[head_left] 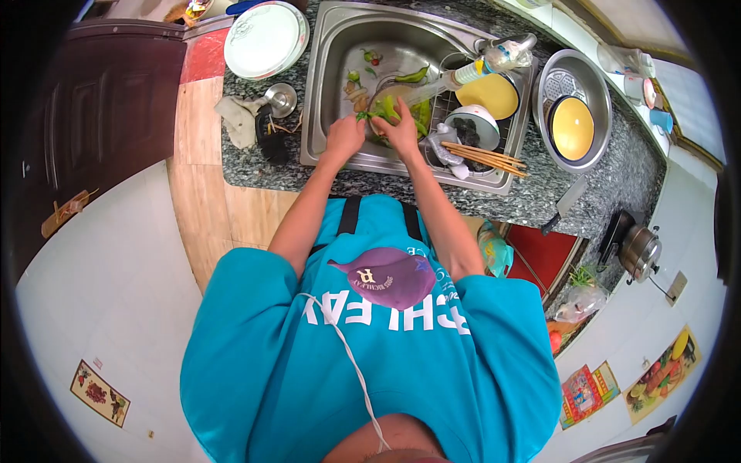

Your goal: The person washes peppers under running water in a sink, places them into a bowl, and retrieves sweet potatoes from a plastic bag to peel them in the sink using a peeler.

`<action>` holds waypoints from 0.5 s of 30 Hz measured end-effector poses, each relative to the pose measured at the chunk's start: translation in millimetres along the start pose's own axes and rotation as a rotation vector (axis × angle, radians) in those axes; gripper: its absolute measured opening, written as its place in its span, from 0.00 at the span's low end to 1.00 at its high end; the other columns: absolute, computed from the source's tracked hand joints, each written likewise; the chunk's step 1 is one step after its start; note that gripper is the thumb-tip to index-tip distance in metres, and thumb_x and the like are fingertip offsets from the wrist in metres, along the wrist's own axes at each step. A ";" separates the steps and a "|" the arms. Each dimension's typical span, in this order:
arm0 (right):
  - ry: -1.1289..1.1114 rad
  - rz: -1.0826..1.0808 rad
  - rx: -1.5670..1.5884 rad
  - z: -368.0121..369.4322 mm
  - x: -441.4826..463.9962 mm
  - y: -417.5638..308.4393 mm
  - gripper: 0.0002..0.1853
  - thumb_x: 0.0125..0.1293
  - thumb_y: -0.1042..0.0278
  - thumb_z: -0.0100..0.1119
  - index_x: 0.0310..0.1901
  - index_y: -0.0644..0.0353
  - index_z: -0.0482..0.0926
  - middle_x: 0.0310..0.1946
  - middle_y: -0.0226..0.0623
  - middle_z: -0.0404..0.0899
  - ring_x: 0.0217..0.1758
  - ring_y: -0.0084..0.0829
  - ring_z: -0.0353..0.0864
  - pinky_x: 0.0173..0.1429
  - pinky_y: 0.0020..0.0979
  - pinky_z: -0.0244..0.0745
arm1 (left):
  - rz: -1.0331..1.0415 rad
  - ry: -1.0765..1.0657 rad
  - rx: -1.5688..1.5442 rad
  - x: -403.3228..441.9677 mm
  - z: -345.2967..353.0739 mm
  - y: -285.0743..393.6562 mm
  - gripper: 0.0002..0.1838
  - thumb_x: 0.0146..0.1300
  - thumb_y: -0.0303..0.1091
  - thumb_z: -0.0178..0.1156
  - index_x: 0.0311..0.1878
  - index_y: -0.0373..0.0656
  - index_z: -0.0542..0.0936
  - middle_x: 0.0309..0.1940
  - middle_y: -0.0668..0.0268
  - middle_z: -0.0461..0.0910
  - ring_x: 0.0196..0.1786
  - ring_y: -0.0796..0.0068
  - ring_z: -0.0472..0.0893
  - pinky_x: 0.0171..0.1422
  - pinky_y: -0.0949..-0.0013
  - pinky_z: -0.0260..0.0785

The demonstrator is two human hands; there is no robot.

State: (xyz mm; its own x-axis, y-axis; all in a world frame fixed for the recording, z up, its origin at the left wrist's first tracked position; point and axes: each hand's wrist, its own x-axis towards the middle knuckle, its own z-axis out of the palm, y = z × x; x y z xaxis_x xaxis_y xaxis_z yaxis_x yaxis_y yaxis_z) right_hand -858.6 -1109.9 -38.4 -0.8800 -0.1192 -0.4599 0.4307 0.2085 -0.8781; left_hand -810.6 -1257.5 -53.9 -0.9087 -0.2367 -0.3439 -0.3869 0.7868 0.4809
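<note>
Knife (pixel 572 196) near metal basin (pixel 604 116)

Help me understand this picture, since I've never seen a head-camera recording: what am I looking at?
There is no machine here. A camera worn on the person's head looks forward and down, so the teal shirt with white lettering fills the bottom. Above it, the bare left hand and right hand reach into a stainless-steel sink. Their fingers meet around light-green vegetables, probably peppers; each hand's exact grip is too small to tell. Slender brown wooden chopsticks lie at the sink's right side. On the speckled grey stone counter are a stack of round white plates to the left, and a round grey metal basin and a black-handled knife to the right.
</note>
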 end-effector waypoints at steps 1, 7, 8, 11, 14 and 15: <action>0.030 -0.138 -0.288 -4.3 0.2 15.0 0.35 0.55 0.64 0.71 0.61 0.70 0.69 0.51 0.56 0.78 0.52 0.48 0.81 0.54 0.41 0.76 | 0.006 -0.003 -0.004 3.3 -8.6 10.4 0.14 0.69 0.39 0.54 0.43 0.36 0.80 0.26 0.50 0.81 0.33 0.49 0.83 0.38 0.49 0.74; 0.039 -0.100 -0.605 -24.5 -20.1 50.9 0.25 0.64 0.71 0.55 0.62 0.74 0.68 0.59 0.68 0.69 0.63 0.63 0.68 0.65 0.48 0.66 | -0.282 -0.186 -0.781 34.6 21.0 39.7 0.13 0.69 0.35 0.56 0.47 0.34 0.76 0.20 0.60 0.79 0.18 0.70 0.78 0.24 0.63 0.71; 0.074 -0.104 -0.596 -26.3 -21.5 57.2 0.25 0.64 0.72 0.54 0.62 0.75 0.68 0.60 0.71 0.66 0.63 0.65 0.67 0.66 0.49 0.65 | -0.255 -0.201 -0.774 43.7 28.7 41.1 0.13 0.68 0.34 0.56 0.50 0.34 0.75 0.21 0.62 0.78 0.19 0.72 0.78 0.23 0.64 0.69; 0.119 -0.096 -0.554 -28.2 -16.1 57.6 0.24 0.63 0.76 0.51 0.60 0.78 0.68 0.62 0.77 0.60 0.62 0.70 0.65 0.68 0.51 0.62 | -0.187 -0.388 -0.766 63.5 39.7 47.4 0.15 0.68 0.32 0.55 0.54 0.35 0.74 0.30 0.58 0.82 0.29 0.69 0.82 0.33 0.65 0.74; 0.079 0.030 -0.657 -22.2 -10.4 68.5 0.22 0.57 0.80 0.51 0.55 0.77 0.71 0.62 0.75 0.60 0.62 0.68 0.65 0.67 0.51 0.62 | 0.026 -0.229 -0.845 75.8 73.8 26.6 0.20 0.67 0.30 0.53 0.62 0.36 0.72 0.40 0.54 0.83 0.42 0.66 0.83 0.47 0.68 0.73; 0.078 0.035 -0.653 -22.1 -13.3 65.1 0.22 0.57 0.80 0.51 0.55 0.77 0.71 0.62 0.75 0.60 0.62 0.68 0.65 0.67 0.51 0.62 | 0.023 -0.233 -0.841 73.9 74.0 25.0 0.20 0.67 0.30 0.53 0.62 0.36 0.72 0.40 0.54 0.83 0.42 0.66 0.83 0.47 0.68 0.73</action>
State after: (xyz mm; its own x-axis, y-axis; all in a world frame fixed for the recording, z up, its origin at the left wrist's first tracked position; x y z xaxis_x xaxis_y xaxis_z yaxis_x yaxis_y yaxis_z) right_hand -823.4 -1073.2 -86.5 -0.8901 -0.0364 -0.4542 0.2705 0.7599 -0.5910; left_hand -875.8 -1213.1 -127.0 -0.8982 -0.0311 -0.4386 -0.4395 0.0868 0.8940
